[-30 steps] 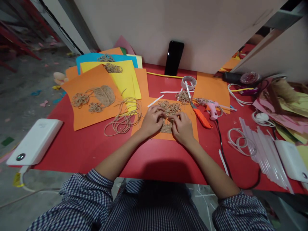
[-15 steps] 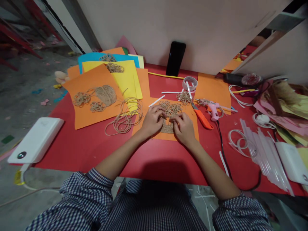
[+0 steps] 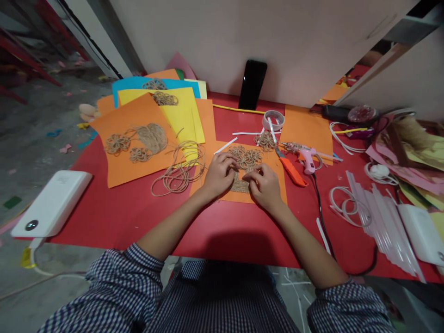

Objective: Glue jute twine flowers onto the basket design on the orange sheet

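**Two hands curled over twine flowers on an orange sheet**

A red table [image 3: 114, 217] spans the frame, with a concrete floor [image 3: 34, 138] at upper left and a white panel [image 3: 277, 46] along the top. A person in a checked shirt [image 3: 222, 296] leans in from the bottom edge. Toward the upper left, an orange sheet [image 3: 125, 115] carries two twine flowers and an oval twine patch [image 3: 151, 138], and it looks complete. On the right lie a pink hot glue gun [image 3: 307, 157], an orange utility knife [image 3: 291, 172] and a bundle of glue sticks [image 3: 381, 222].

At centre, a second orange sheet [image 3: 272, 173] holds a cluster of twine flowers [image 3: 245, 158] above a smaller twine patch [image 3: 239, 185], which the hands partly hide. This arrangement resembles the one on the left sheet. A coil of loose jute twine [image 3: 176, 178] lies just left of it, and another twine flower [image 3: 265, 141] sits at its top edge, both apart from the cluster.

The left hand [image 3: 219, 175] and right hand [image 3: 264, 187] are curled, fingertips down on the twine. Whether they pinch it or only press it, I cannot tell. Whether the pieces are glued down does not show either.
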`<state>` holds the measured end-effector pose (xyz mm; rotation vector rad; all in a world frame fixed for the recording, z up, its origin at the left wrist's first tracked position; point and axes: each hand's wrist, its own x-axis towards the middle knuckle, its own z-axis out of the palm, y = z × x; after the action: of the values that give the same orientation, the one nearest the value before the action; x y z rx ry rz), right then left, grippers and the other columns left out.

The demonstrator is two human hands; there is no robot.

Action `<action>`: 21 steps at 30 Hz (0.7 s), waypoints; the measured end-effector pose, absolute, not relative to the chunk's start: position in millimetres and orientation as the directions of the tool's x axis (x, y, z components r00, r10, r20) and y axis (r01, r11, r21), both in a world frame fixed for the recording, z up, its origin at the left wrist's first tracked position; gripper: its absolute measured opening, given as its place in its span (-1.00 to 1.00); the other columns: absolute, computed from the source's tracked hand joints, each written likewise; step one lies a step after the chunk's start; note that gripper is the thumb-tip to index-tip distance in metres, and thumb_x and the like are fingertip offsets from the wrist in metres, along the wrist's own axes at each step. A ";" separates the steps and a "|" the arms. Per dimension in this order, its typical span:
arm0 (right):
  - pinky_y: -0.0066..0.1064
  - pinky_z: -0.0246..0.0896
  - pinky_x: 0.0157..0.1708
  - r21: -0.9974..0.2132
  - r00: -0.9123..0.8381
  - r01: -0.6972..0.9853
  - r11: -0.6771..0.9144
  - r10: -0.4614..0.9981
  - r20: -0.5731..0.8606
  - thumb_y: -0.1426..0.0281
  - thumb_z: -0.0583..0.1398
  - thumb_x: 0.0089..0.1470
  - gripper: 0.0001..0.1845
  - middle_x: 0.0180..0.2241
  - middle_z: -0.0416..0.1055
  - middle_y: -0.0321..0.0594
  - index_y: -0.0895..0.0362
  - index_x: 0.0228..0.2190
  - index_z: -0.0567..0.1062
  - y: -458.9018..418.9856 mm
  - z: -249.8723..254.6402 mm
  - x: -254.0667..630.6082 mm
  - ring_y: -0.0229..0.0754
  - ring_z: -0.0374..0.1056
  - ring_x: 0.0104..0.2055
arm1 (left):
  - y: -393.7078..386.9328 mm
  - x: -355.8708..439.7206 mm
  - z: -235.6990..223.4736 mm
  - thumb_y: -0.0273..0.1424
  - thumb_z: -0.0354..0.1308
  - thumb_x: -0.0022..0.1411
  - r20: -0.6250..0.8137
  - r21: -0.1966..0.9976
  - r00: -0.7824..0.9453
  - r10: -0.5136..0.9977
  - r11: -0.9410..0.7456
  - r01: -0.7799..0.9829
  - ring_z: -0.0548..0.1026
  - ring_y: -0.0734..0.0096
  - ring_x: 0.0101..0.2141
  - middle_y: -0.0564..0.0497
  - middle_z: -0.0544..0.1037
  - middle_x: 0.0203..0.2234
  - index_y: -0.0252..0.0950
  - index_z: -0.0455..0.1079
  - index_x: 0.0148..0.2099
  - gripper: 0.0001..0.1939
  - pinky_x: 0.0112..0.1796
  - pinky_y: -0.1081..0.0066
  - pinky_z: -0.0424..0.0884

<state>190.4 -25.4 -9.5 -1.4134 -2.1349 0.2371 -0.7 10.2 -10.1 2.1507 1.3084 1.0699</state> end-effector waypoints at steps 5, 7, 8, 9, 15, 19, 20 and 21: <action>-0.21 0.17 -0.14 -0.421 -0.173 0.844 0.332 0.912 0.372 0.50 0.07 0.14 -0.71 -0.18 0.32 -0.08 0.10 -0.19 0.54 -23.5 -9.1 192.0 -0.03 0.26 -0.11 | 10.2 -1.0 -9.3 -0.62 0.03 0.17 0.410 0.665 0.276 0.869 -0.492 0.562 0.39 0.22 0.03 -0.03 0.54 -0.12 -0.23 0.47 -0.31 -0.76 0.10 0.12 0.33; -0.21 0.18 -0.14 -0.409 -0.180 0.853 0.325 0.918 0.353 0.51 0.06 0.12 -0.70 -0.18 0.31 -0.07 0.10 -0.19 0.53 -22.3 -9.4 192.8 -0.02 0.25 -0.10 | 10.2 -1.2 -9.1 -0.62 0.04 0.17 0.420 0.659 0.284 0.862 -0.505 0.558 0.39 0.22 0.02 -0.03 0.54 -0.12 -0.24 0.48 -0.32 -0.76 0.10 0.13 0.33; -0.21 0.18 -0.14 -0.409 -0.190 0.852 0.327 0.921 0.341 0.52 0.06 0.12 -0.70 -0.17 0.30 -0.07 0.09 -0.19 0.53 -21.9 -9.6 193.1 -0.02 0.25 -0.10 | 10.2 -1.3 -9.3 -0.61 0.05 0.16 0.422 0.655 0.290 0.859 -0.510 0.558 0.39 0.22 0.02 -0.03 0.53 -0.12 -0.24 0.49 -0.34 -0.76 0.10 0.13 0.33; -0.21 0.18 -0.14 -0.413 -0.199 0.848 0.331 0.923 0.330 0.52 0.06 0.12 -0.71 -0.17 0.30 -0.07 0.08 -0.20 0.53 -21.6 -9.9 193.3 -0.02 0.25 -0.10 | 10.2 -1.3 -9.6 -0.61 0.06 0.15 0.423 0.649 0.298 0.856 -0.516 0.559 0.39 0.22 0.02 -0.03 0.53 -0.11 -0.23 0.50 -0.35 -0.76 0.10 0.12 0.33; -0.18 0.20 -0.13 -0.423 -0.172 0.853 0.306 0.930 0.326 0.50 0.05 0.13 -0.67 -0.16 0.29 -0.05 0.09 -0.12 0.50 -19.8 -11.3 195.8 0.00 0.25 -0.09 | 10.4 -1.6 -13.9 -0.59 0.08 0.13 0.411 0.612 0.372 0.832 -0.555 0.563 0.35 0.18 0.06 0.01 0.50 -0.07 -0.17 0.57 -0.38 -0.72 0.14 0.05 0.29; -0.17 0.20 -0.15 -0.398 -0.171 0.869 0.293 0.934 0.315 0.49 0.06 0.14 -0.67 -0.15 0.30 -0.04 0.07 -0.09 0.48 -18.3 -11.3 197.3 0.02 0.24 -0.08 | 10.5 -1.3 -13.9 -0.60 0.08 0.12 0.416 0.613 0.365 0.833 -0.554 0.564 0.36 0.17 0.07 -0.02 0.51 -0.07 -0.20 0.55 -0.36 -0.74 0.13 0.05 0.30; -0.17 0.20 -0.14 -0.397 -0.169 0.870 0.291 0.934 0.316 0.49 0.06 0.14 -0.69 -0.16 0.30 -0.04 0.08 -0.13 0.49 -18.2 -11.3 197.6 0.02 0.24 -0.09 | 10.4 -1.1 -13.3 -0.60 0.08 0.13 0.422 0.614 0.364 0.830 -0.557 0.560 0.36 0.18 0.07 -0.02 0.51 -0.07 -0.20 0.54 -0.35 -0.75 0.13 0.05 0.31; -0.17 0.20 -0.13 -0.399 -0.164 0.870 0.289 0.934 0.318 0.49 0.05 0.14 -0.73 -0.17 0.30 -0.05 0.09 -0.18 0.49 -18.2 -11.3 198.2 0.02 0.24 -0.10 | 10.3 -1.1 -12.7 -0.60 0.07 0.13 0.427 0.614 0.366 0.827 -0.562 0.554 0.36 0.18 0.06 -0.03 0.51 -0.08 -0.21 0.53 -0.35 -0.75 0.13 0.06 0.31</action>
<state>198.2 -18.2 -11.3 -1.6089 -2.0624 0.1668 -1.1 10.3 -12.7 2.2660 1.2076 1.0273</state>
